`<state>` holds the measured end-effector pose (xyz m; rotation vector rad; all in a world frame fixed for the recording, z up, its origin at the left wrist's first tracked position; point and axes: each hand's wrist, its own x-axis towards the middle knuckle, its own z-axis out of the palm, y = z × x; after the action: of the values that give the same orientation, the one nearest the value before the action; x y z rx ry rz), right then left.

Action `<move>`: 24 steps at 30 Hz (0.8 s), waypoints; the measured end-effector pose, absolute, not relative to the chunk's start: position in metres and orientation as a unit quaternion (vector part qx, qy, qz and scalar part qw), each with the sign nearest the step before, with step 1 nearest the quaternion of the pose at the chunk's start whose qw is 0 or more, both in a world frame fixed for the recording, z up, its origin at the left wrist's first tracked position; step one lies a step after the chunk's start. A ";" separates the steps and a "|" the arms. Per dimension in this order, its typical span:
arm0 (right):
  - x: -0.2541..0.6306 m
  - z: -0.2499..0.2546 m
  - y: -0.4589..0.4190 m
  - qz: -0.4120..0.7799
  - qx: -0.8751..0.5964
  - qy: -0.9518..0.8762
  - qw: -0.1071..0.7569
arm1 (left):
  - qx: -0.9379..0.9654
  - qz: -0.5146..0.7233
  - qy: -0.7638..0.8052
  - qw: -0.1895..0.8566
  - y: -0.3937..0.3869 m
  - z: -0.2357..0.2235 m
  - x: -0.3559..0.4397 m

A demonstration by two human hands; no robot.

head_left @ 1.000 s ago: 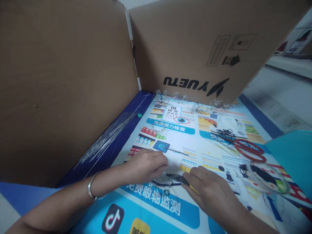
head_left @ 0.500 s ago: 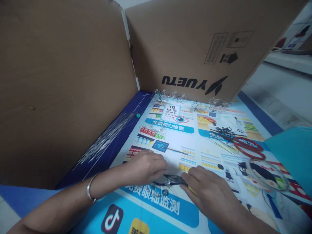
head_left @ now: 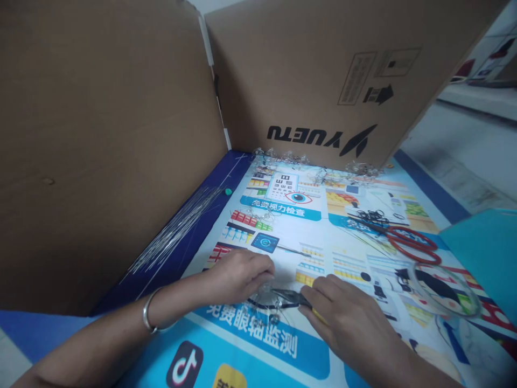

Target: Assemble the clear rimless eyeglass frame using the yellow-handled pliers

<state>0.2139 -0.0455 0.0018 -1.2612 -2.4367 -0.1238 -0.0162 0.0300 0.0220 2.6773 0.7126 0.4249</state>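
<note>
My right hand (head_left: pixel 343 310) is wrapped round a pair of pliers (head_left: pixel 287 295) with dark jaws and a bit of yellow on the handle. The jaws point left, at a piece of clear beads and thin wire (head_left: pixel 276 318). My left hand (head_left: pixel 244 275) pinches this beaded piece at its upper left, fingers pressed together and turned down. A dark curved band runs through the piece, and small round beads dangle along its lower side. Whether the jaw tips grip a wire I cannot tell.
Cardboard walls (head_left: pixel 113 140) stand left and behind. A bundle of thin wires (head_left: pixel 172 231) lies along the left wall. Red-handled scissors (head_left: pixel 412 245), black loops (head_left: pixel 374 216) and a clear round dish (head_left: pixel 444 291) lie right. Clear beaded pieces (head_left: pixel 283 157) line the back wall.
My left hand has shifted slightly left, and more of the clear beaded piece shows beneath its fingers. The pliers and my right hand have barely moved.
</note>
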 end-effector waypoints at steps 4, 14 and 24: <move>0.215 0.001 -0.046 -0.031 -0.457 -0.867 0.195 | 0.936 0.164 0.255 0.178 0.030 0.020 -0.015; 0.218 -0.008 -0.045 0.014 -0.453 -0.860 0.234 | 0.925 0.223 0.243 0.188 0.023 0.014 -0.018; 0.218 -0.011 -0.041 0.080 -0.459 -0.855 0.228 | 0.915 0.242 0.254 0.201 0.022 0.012 -0.018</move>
<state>0.2184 -0.0414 -0.0114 -1.2650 -2.3541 0.2192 -0.0180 0.0221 0.0122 2.5552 0.7091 0.6775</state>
